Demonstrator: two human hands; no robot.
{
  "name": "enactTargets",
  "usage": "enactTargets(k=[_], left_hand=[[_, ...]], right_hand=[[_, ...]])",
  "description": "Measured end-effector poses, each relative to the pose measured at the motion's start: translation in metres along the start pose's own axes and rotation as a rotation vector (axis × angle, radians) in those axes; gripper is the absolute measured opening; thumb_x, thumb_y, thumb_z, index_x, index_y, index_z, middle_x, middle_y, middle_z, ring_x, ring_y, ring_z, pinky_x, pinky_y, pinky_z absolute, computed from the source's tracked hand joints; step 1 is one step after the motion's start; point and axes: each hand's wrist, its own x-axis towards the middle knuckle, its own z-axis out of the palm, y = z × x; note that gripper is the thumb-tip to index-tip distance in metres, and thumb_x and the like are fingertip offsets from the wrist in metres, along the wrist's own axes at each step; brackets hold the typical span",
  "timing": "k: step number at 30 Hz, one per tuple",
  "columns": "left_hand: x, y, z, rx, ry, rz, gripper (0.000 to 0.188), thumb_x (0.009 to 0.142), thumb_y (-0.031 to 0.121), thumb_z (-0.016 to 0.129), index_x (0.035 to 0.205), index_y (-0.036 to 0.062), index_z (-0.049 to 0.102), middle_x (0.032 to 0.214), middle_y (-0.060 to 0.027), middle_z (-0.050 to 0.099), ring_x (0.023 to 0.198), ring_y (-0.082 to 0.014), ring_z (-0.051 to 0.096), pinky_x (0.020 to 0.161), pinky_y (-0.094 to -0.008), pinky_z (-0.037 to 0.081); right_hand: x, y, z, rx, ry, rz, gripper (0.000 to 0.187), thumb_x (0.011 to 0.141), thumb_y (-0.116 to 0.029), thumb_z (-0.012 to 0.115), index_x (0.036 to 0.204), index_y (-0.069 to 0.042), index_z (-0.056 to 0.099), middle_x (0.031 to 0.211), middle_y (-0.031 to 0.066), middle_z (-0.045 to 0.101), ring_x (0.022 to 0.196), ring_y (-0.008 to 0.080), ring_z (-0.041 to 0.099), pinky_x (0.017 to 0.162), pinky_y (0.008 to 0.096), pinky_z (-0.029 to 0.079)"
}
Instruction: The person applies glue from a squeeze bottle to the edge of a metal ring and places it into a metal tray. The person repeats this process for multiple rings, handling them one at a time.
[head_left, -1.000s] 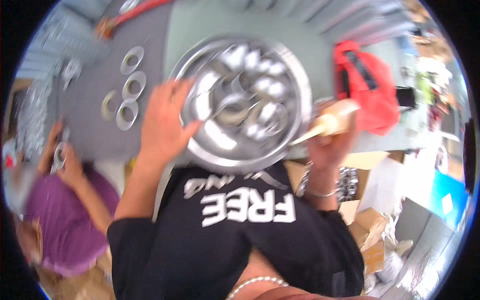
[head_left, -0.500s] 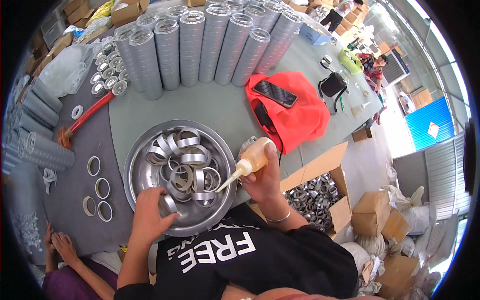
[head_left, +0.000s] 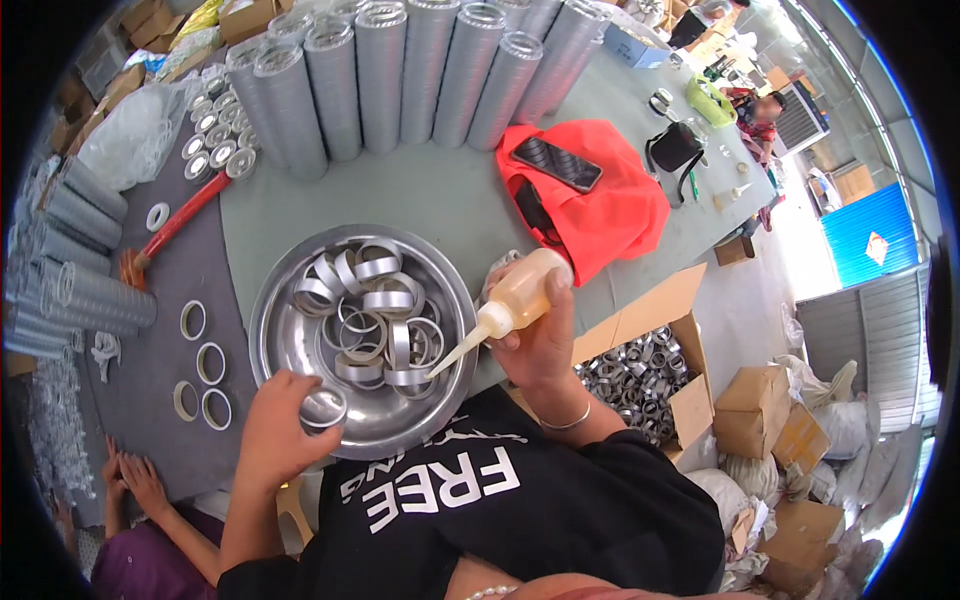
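Note:
My left hand (head_left: 272, 432) grips a silver metal ring (head_left: 323, 407) between thumb and fingers, over the near left rim of a round steel basin (head_left: 283, 345). Several similar loose rings (head_left: 388, 300) lie heaped in the basin. Closed round a squeeze bottle (head_left: 522, 292) with pale amber liquid, my right hand (head_left: 545, 350) is at the basin's right side. The bottle tilts down to the left, and its long nozzle (head_left: 455, 354) points at the rings. Whether the tip touches one, I cannot tell.
Several rings (head_left: 210, 363) lie on the dark mat at left, near a co-worker's hands (head_left: 135, 482). Tall ring stacks (head_left: 420, 80) stand behind the basin. A red bag (head_left: 625, 215) with a phone (head_left: 557, 163) lies at right, above an open carton (head_left: 640, 385) of rings.
The ring in my left hand has turned, so its round opening now shows more. My left hand has shifted slightly left. My right hand still holds the tilted bottle.

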Motion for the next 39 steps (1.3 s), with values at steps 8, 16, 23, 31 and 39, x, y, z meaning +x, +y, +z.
enactTargets(k=[8,16,23,31,39], left_hand=[[-0.016,0.026,0.049,-1.731,-0.140,-0.202,0.084,0.085,0.041,0.073,0.144,-0.0042,0.033,0.121,-0.0152,0.057,0.109,-0.0302,0.064,0.088,-0.0391,0.057],[-0.023,0.022,0.059,-2.050,-0.309,-0.299,0.065,0.103,0.048,0.039,0.136,-0.0078,0.039,0.118,-0.0241,0.061,0.092,-0.0337,0.071,0.073,-0.0358,0.064],[-0.024,0.028,0.051,-1.861,-0.252,-0.267,0.063,0.101,0.047,0.044,0.134,-0.0063,0.040,0.112,-0.0225,0.060,0.092,-0.0304,0.070,0.070,-0.0407,0.064],[-0.021,0.031,0.044,-1.449,0.030,-0.095,0.081,0.067,0.013,0.087,0.134,0.0025,0.045,0.121,-0.0092,0.057,0.113,-0.0181,0.060,0.090,-0.0315,0.055],[-0.020,0.026,0.038,-0.718,0.332,0.361,0.068,0.064,0.002,0.088,0.125,0.0061,0.057,0.127,-0.0121,0.053,0.112,-0.0215,0.060,0.088,-0.0299,0.057]], right_hand=[[-0.019,0.005,0.003,-0.658,-0.330,-0.742,0.072,0.086,-0.061,0.060,0.113,0.004,0.045,0.104,0.0168,0.051,0.081,0.0238,0.055,0.058,0.0316,0.051],[-0.021,0.014,0.035,-0.825,-0.992,-0.849,0.079,0.070,-0.049,0.085,0.120,-0.001,0.047,0.110,0.0202,0.053,0.070,0.0269,0.063,0.050,0.0335,0.049],[-0.021,0.026,0.043,-0.875,-0.900,-0.981,0.066,0.073,-0.043,0.085,0.108,0.002,0.052,0.094,0.0218,0.063,0.056,0.0225,0.064,0.049,0.0320,0.053],[-0.021,0.010,0.032,-0.886,-0.957,-0.711,0.074,0.074,-0.043,0.084,0.121,0.002,0.048,0.107,0.0237,0.056,0.067,0.0283,0.061,0.053,0.0371,0.051],[0.006,-0.011,0.018,-1.137,-1.062,-0.786,0.081,0.083,-0.069,0.060,0.106,0.008,0.047,0.090,0.0166,0.051,0.073,0.0255,0.060,0.054,0.0297,0.054]])
